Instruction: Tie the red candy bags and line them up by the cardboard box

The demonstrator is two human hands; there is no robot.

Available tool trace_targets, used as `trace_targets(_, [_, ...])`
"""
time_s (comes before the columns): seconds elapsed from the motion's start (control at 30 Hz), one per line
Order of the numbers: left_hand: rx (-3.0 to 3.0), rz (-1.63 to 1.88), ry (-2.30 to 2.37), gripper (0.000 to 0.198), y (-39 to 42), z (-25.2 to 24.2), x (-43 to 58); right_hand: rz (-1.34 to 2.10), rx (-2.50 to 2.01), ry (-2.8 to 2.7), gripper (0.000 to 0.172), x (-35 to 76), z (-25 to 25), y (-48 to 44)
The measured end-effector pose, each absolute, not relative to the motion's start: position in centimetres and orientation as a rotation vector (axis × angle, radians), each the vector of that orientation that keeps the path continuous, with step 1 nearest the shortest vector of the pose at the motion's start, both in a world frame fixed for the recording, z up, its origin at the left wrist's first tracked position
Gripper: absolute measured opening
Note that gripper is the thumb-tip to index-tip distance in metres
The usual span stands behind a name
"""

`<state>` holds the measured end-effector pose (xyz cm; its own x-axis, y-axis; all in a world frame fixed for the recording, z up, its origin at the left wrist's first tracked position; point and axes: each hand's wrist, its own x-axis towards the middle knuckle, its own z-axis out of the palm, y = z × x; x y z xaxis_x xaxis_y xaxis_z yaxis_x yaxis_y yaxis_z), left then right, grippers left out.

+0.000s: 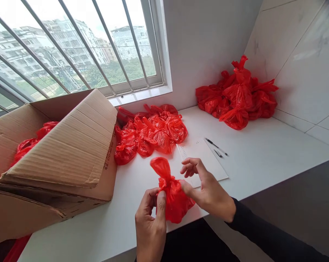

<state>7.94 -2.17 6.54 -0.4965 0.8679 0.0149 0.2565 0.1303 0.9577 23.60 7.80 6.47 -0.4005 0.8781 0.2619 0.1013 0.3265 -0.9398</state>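
Note:
A small red plastic bag (175, 203) is knotted at its neck, with a loop standing up above the knot. It is at the front edge of the white counter. My left hand (152, 222) pinches its left side just below the knot, between thumb and fingers. On the other side my right hand (204, 185) is open, fingers curved and apart, its thumb at or very near the bag. What the bag holds is hidden. Behind my right hand lies a white notepad (212, 165) with some print on it.
An open cardboard box (79, 142) with red bags inside stands at the left. Several red bags (156, 131) are heaped beside it, and another pile (239, 94) sits in the back right corner. A pen (216, 145) and its cap (218, 153) lie near the notepad. A barred window is behind.

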Motion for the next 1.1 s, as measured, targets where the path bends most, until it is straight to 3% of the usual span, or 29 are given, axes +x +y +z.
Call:
trace_targets(0.1, [1.084, 1.376, 1.862, 0.028, -2.4, 6.7, 8.2, 1.153, -0.769, -1.936, 0.058, 22.8, 6.1, 7.3])
trace_targets(0.37, [1.057, 1.431, 2.123, 0.026, -2.9, 5.5, 5.6, 0.958, -1.092, -1.828, 0.025, 26.5, 6.4, 11.1])
trace_targets(0.5, [1.516, 1.405, 2.092, 0.054, -1.8, 6.1, 6.3, 0.953, -1.052, -1.971, 0.023, 26.0, 7.3, 10.5])
trace_targets(0.6, [1.664, 1.34, 2.018, 0.026, -1.1, 7.1, 6.7, 0.992, -1.009, -1.963, 0.013, 25.5, 7.8, 9.9])
trace_targets(0.67, [1.526, 1.368, 2.057, 0.015, -1.1, 7.5, 6.3, 1.011, -1.043, -1.888, 0.017, 25.8, 7.9, 9.9])
trace_targets(0.9, [0.952, 1.584, 2.018, 0.04, -1.8, 8.2, 5.2, 1.196, -1.071, -1.726, 0.017, 27.7, 7.6, 10.0])
trace_targets(1.1, [1.039, 1.46, 2.147, 0.035, -2.0, 10.7, 5.8, 1.177, -0.989, -1.726, 0.021, 26.8, 9.4, 9.3])
